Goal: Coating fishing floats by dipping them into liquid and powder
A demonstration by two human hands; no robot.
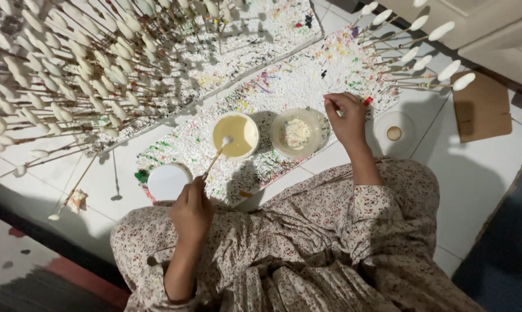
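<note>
While dipped by left hand [191, 212]: stick [216, 156] in cream-filled bowl [235, 135].

The person wears a loose dress [307, 254] of pale beige cloth, printed all over with tiny dark red and brown flowers. The cloth gathers in soft folds across the lap and knees. The sleeves are long and wide; the left sleeve [157, 271] and the right sleeve [382, 202] end short of the wrists. Both hands are bare, without rings or gloves.
</note>
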